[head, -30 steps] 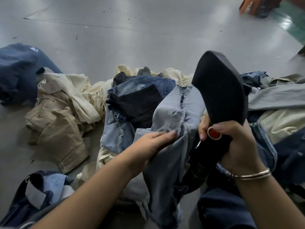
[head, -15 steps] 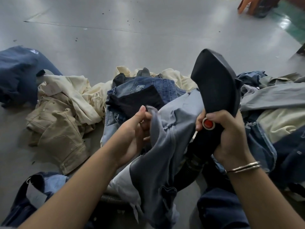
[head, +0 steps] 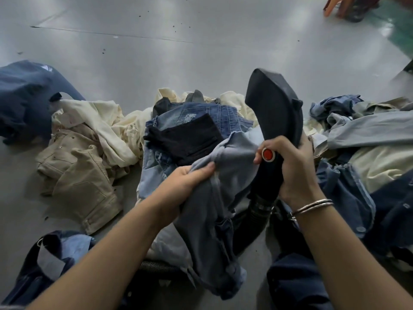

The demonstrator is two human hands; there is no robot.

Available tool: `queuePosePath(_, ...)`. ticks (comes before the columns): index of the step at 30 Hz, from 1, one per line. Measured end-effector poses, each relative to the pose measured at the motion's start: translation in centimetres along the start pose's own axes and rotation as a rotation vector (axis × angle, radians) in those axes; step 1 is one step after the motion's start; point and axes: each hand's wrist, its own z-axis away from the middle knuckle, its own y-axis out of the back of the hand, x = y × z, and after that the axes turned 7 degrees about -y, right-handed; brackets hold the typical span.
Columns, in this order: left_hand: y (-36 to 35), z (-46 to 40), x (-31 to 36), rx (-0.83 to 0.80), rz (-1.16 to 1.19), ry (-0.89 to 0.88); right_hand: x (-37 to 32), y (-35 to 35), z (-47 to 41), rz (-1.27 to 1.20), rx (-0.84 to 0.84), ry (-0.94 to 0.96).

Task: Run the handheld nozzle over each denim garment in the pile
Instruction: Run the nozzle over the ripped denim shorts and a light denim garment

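Bare floor (head: 201,59) lies open beyond the pile of garments (head: 192,128), which crowds left, centre and right

This looks like a big work room, maybe a clothes factory or a laundry. The floor (head: 201,52) is wide, grey and shiny, with thin lines across it and small dark specks. Clothes lie right on the floor in heaps: blue jeans (head: 201,117), tan trousers (head: 82,175), cream clothes (head: 107,128) and a dark blue piece (head: 24,95) off to the left. More blue and grey clothes (head: 368,130) are piled on the right. A ribbed hose (head: 156,267) runs under the heap. A green strip of floor (head: 397,30) shows in the far corner, near some orange legs (head: 333,6) of a stool or chair.
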Motion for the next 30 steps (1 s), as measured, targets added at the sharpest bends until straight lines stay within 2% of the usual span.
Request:
queuePosePath(5, 0.9, 0.6, 0.9, -0.078, 0.353, 0.17, 1.0, 1.2, 0.0, 0.081, 0.009, -0.087)
queuePosePath(8, 1.4, 0.7, 1.0, -0.025, 0.447, 0.12, 1.0, 2.4, 0.4, 0.093, -0.008, -0.148)
queuePosePath(11, 1.8, 0.7, 1.1, 0.034, 0.519, 0.057, 0.5, 3.8, 1.3, 0.073, -0.099, -0.19)
queuePosePath(17, 3.2, 0.8, 1.7, 0.038, 0.576, 0.003, 0.9, 5.0, 4.9, 0.332, -0.378, -0.239)
queuePosePath(22, 4.0, 1.4, 2.1, -0.06, 0.643, -0.02, 2.5, 4.1, 7.6, 0.412, -0.586, -0.326)
queuePosePath(25, 3.1, 1.8, 1.4, -0.092, 0.633, -0.005, 3.0, 3.5, 8.4, 0.467, -0.614, -0.291)
queuePosePath(30, 2.3, 2.3, 0.7, -0.157, 0.625, 0.064, 3.1, 2.4, 8.5, 0.52, -0.566, -0.224)
